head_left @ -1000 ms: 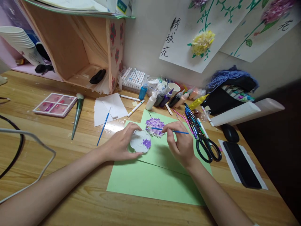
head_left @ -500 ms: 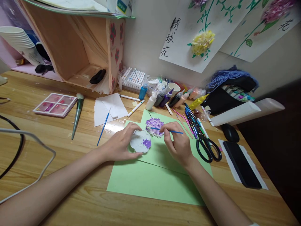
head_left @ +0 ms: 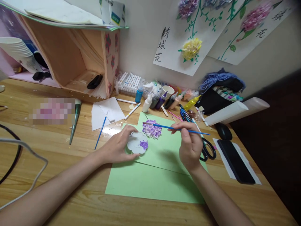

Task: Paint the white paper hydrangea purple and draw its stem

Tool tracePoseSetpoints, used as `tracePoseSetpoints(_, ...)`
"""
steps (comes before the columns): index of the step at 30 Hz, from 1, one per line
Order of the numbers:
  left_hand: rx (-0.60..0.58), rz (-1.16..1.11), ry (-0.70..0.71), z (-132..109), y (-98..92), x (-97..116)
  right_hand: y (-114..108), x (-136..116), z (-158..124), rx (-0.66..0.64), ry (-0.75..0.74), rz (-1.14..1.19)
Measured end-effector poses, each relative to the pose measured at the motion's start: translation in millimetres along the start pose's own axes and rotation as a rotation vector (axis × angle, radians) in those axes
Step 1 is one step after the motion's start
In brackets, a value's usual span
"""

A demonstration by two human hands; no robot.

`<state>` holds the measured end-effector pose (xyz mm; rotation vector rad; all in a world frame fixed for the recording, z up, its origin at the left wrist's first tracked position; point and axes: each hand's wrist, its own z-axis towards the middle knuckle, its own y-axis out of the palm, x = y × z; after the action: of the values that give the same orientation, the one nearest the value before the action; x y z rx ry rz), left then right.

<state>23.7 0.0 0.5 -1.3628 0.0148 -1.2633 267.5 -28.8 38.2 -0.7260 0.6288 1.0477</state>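
My left hand [head_left: 119,142] curls round a white flower-shaped paint palette [head_left: 134,145], thumb and fingers on its rim. Purple paint [head_left: 144,144] lies on the palette's right side. My right hand [head_left: 191,146] grips a blue-handled paintbrush [head_left: 164,126], held almost level. Its bristle end is over the upper left of a purple and white textured flower [head_left: 152,129]; whether the tip touches it I cannot tell. The flower sits on the upper part of the green paper [head_left: 150,183] beneath both hands.
A second paintbrush [head_left: 101,130] lies at the left by white paper sheets [head_left: 107,110]. Behind the flower stand several paint bottles [head_left: 147,104] and a box of markers [head_left: 129,81]. Black-handled scissors [head_left: 213,148], a phone [head_left: 236,161] and a mouse [head_left: 223,131] are to the right.
My right hand has drawn back to the right and turned, so more of the brush shows. My left hand still holds the palette. The whole view has shifted slightly.
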Motion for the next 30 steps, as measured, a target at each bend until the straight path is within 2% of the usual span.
tracePoseSetpoints(5, -0.023, 0.008, -0.025, 0, -1.0, 1, -31, 18, -30, 0.1, 0.279, 0.122)
tracePoseSetpoints(9, -0.009, 0.045, -0.028, 1, -0.9, 1, -35, 22, -53, 0.162, 0.37, 0.132)
tracePoseSetpoints(12, 0.017, 0.058, -0.016, 2, -1.0, 2, -31, 14, -59, 0.057, 0.31, 0.11)
tracePoseSetpoints(16, 0.028, 0.069, -0.026, 3, -0.9, 1, -28, 3, -61, -0.159, 0.119, -0.004)
tracePoseSetpoints(18, 0.036, 0.083, -0.029, 3, -0.6, 0, -29, 0, -61, -0.226, 0.025, -0.075)
tracePoseSetpoints(22, 0.043, 0.092, -0.027, 3, -0.6, 1, -31, -3, -60, -0.284, -0.059, -0.147)
tracePoseSetpoints(30, 0.023, 0.071, -0.028, 3, -1.9, 2, -35, 0, -59, -0.298, -0.042, -0.123)
